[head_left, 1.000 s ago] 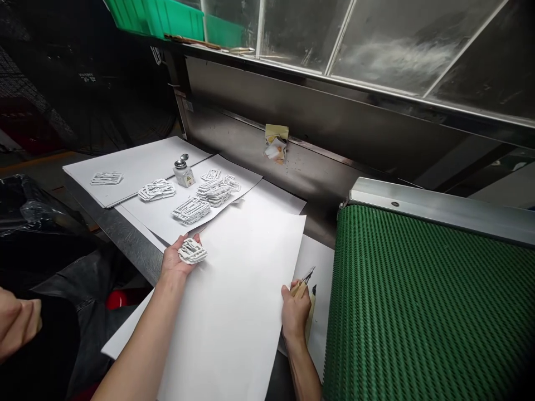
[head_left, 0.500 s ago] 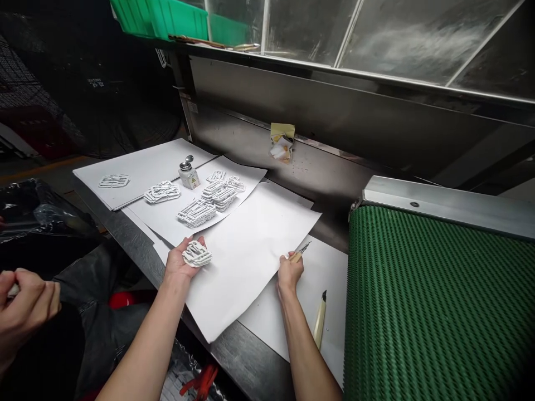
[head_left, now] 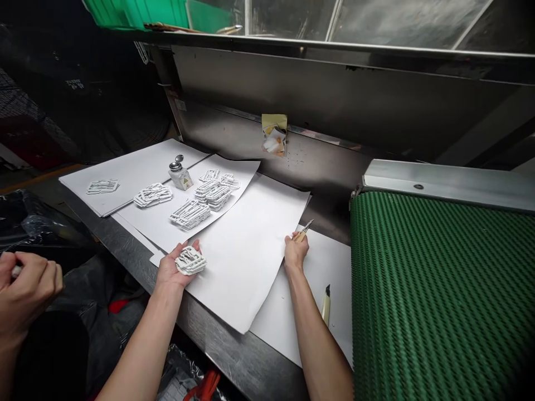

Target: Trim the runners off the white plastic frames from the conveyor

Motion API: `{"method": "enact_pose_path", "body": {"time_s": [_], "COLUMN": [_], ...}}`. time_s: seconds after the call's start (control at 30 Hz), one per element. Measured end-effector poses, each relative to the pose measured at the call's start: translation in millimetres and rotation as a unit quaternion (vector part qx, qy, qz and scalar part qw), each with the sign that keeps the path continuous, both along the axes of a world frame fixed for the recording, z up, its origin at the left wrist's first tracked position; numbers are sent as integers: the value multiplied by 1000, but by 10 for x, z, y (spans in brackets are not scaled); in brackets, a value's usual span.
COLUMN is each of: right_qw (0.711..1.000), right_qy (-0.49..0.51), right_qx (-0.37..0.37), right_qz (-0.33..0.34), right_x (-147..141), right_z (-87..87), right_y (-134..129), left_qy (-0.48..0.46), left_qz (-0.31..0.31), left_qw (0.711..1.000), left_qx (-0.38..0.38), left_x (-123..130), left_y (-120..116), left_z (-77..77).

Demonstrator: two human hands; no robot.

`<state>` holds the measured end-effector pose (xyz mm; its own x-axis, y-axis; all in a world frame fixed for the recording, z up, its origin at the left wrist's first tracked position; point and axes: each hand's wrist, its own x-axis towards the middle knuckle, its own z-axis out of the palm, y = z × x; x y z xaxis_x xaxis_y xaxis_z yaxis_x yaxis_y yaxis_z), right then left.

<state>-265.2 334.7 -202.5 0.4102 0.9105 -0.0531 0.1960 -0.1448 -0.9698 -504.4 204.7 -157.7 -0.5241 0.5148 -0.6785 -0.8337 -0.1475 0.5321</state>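
Note:
My left hand [head_left: 173, 270] is palm up, its fingers around a small stack of white slotted pieces [head_left: 191, 260]. My right hand [head_left: 296, 249] is closed on a thin pointed tool with a pale handle [head_left: 301, 236] and is at the right edge of a large white sheet [head_left: 246, 250]. Beyond my left hand, piles of similar white pieces [head_left: 190, 215] lie on another white sheet. A small white bottle with a metal lid [head_left: 181, 177] stands behind them. A second tool with a pale handle and dark tip [head_left: 326, 305] lies right of my right forearm.
A green ribbed conveyor belt [head_left: 434, 289] fills the right side. Another person's hand [head_left: 31, 284] is at the far left. A metal panel [head_left: 234, 131] rises behind the table, with a small yellow packet [head_left: 275, 135] on it. A green bin [head_left: 142, 14] is at the upper left.
My right hand has moved up and slightly right with the tool. The large sheet's near corner has shifted right. The whole view has moved slightly.

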Motion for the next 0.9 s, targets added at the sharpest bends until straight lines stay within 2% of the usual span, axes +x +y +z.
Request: {"method": "enact_pose_path", "body": {"time_s": [0.1, 0.2, 0.33, 0.43, 0.53, 0.63, 0.77, 0.9], "right_qw": [999, 999, 998, 995, 991, 987, 992, 990], "right_qy": [-14, -30, -64, -94, -116, -117, -83, -97], "right_qx": [22, 18, 3, 8, 35, 81, 96, 94], "right_qz": [-26, -25, -13, 16, 52, 70, 20, -44], "right_x": [-27, 34, 201, 258, 232, 210, 200, 122], "right_z": [37, 69, 131, 168, 134, 37, -91, -222], "right_y": [29, -67, -430, -796, -1090, -1236, -1277, -1283], "left_qy": [20, 45, 107, 197, 301, 363, 395, 404], "left_qz": [-25, -57, -120, -195, -249, -268, -253, -216], "left_qw": [999, 996, 983, 956, 917, 889, 879, 883], "left_qx": [-13, -43, -91, -91, -82, -84, -84, -99], "left_x": [3, 65, 303, 518, 673, 771, 847, 834], "left_y": [-15, -74, -144, 36, 530, 1211, 2101, 2831], "left_z": [7, 41, 133, 207, 247, 238, 151, 32]}}
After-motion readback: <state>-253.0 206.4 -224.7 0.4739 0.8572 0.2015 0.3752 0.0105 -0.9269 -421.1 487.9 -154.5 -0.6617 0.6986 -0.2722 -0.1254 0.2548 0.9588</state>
